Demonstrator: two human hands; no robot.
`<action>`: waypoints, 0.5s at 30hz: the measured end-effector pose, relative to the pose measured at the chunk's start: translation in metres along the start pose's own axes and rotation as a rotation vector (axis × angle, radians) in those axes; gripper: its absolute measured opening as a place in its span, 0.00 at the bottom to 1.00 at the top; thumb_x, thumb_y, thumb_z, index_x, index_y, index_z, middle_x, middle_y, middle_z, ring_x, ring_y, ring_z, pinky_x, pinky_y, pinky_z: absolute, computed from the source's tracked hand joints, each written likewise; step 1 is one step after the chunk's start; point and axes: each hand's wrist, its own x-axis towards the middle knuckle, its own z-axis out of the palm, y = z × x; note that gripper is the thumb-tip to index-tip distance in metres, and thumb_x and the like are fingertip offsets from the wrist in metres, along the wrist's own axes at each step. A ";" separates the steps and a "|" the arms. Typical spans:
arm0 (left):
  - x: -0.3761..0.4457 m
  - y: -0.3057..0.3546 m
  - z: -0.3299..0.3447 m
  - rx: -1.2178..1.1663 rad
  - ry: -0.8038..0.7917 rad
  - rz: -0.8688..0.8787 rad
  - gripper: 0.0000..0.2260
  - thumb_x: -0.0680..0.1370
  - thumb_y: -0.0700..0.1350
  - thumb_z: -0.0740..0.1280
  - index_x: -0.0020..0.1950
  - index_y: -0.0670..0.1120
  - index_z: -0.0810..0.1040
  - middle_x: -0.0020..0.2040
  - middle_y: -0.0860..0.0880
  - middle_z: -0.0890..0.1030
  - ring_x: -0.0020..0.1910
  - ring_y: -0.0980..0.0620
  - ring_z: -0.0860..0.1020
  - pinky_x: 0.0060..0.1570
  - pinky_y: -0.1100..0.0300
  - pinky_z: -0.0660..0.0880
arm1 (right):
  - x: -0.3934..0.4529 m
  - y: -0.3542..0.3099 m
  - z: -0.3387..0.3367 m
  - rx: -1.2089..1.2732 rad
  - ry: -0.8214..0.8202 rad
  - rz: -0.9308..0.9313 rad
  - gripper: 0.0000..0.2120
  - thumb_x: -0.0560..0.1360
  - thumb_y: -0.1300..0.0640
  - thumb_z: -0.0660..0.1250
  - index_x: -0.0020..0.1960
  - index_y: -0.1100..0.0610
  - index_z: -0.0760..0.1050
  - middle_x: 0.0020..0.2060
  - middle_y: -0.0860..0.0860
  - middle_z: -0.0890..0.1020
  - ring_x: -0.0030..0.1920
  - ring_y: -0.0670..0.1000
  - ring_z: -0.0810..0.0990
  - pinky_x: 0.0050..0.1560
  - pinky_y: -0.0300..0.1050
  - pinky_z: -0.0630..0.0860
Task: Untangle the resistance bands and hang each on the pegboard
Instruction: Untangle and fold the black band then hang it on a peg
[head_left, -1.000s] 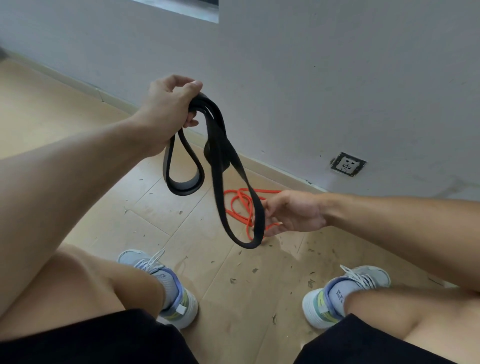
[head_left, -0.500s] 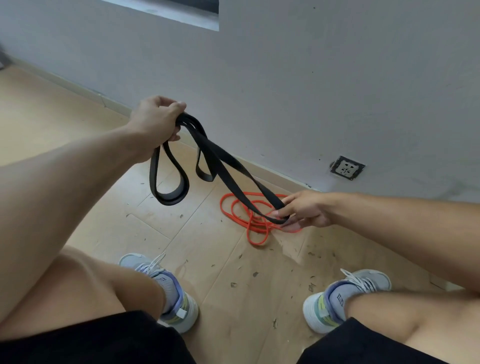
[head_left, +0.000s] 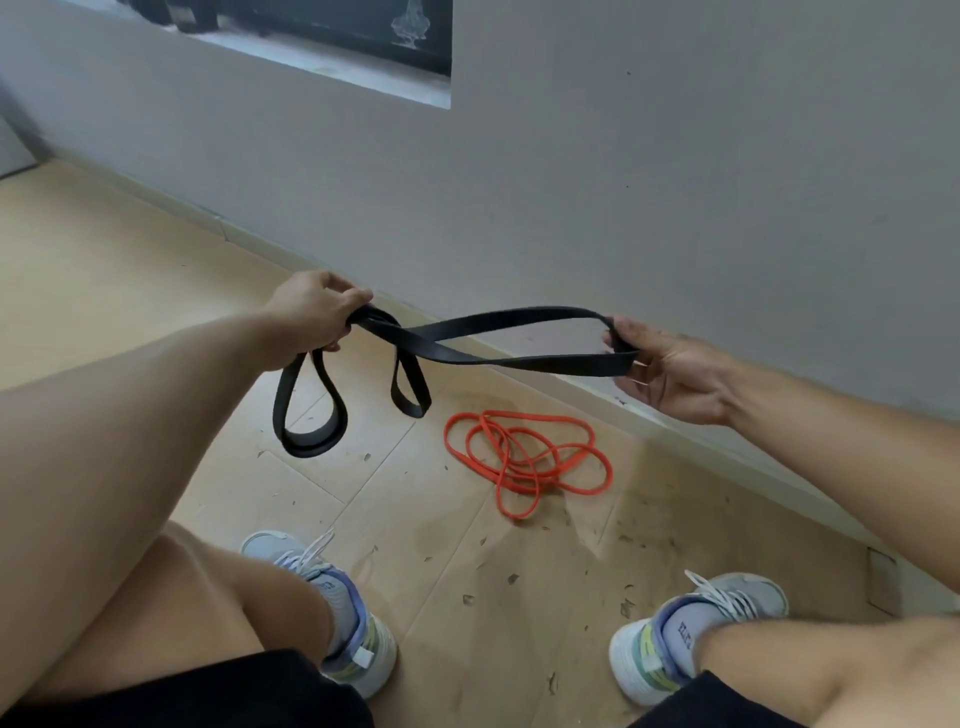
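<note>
A wide black resistance band (head_left: 498, 338) stretches between both hands above the floor. My left hand (head_left: 317, 309) grips its bunched left end, from which two loops hang down. My right hand (head_left: 670, 374) pinches the far right end of one long loop, pulled out sideways. A thin orange band (head_left: 524, 457) lies tangled in several coils on the wooden floor, below the black one and untouched. No pegboard is in view.
A grey wall (head_left: 623, 182) with a pale skirting board runs diagonally close behind the bands. My two feet in grey sneakers (head_left: 332, 613) (head_left: 696, 634) stand on the scuffed wooden floor. A dark opening (head_left: 332, 26) sits in the wall at the top left.
My right hand has drawn one black loop out to the right and upward, off the orange band. My left hand has dropped lower. The view has tilted up, showing more wall.
</note>
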 end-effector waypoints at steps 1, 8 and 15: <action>0.000 0.000 0.000 0.024 -0.026 0.000 0.12 0.82 0.52 0.67 0.58 0.45 0.79 0.39 0.46 0.79 0.35 0.50 0.76 0.44 0.51 0.80 | -0.002 -0.003 0.000 0.007 -0.001 -0.022 0.09 0.68 0.51 0.73 0.48 0.50 0.83 0.39 0.45 0.86 0.36 0.42 0.85 0.39 0.36 0.81; -0.008 0.003 0.006 0.236 -0.290 0.016 0.13 0.83 0.51 0.66 0.53 0.43 0.82 0.33 0.45 0.75 0.35 0.46 0.73 0.41 0.52 0.75 | -0.001 -0.012 -0.005 0.096 -0.009 -0.106 0.09 0.68 0.49 0.73 0.47 0.48 0.81 0.38 0.44 0.86 0.41 0.44 0.81 0.47 0.40 0.78; -0.009 0.010 0.010 0.255 -0.337 0.051 0.12 0.82 0.53 0.66 0.54 0.45 0.82 0.33 0.45 0.76 0.32 0.49 0.73 0.40 0.54 0.77 | -0.002 -0.007 -0.014 -0.083 -0.098 -0.006 0.13 0.72 0.52 0.72 0.55 0.53 0.80 0.34 0.48 0.75 0.35 0.47 0.76 0.56 0.49 0.79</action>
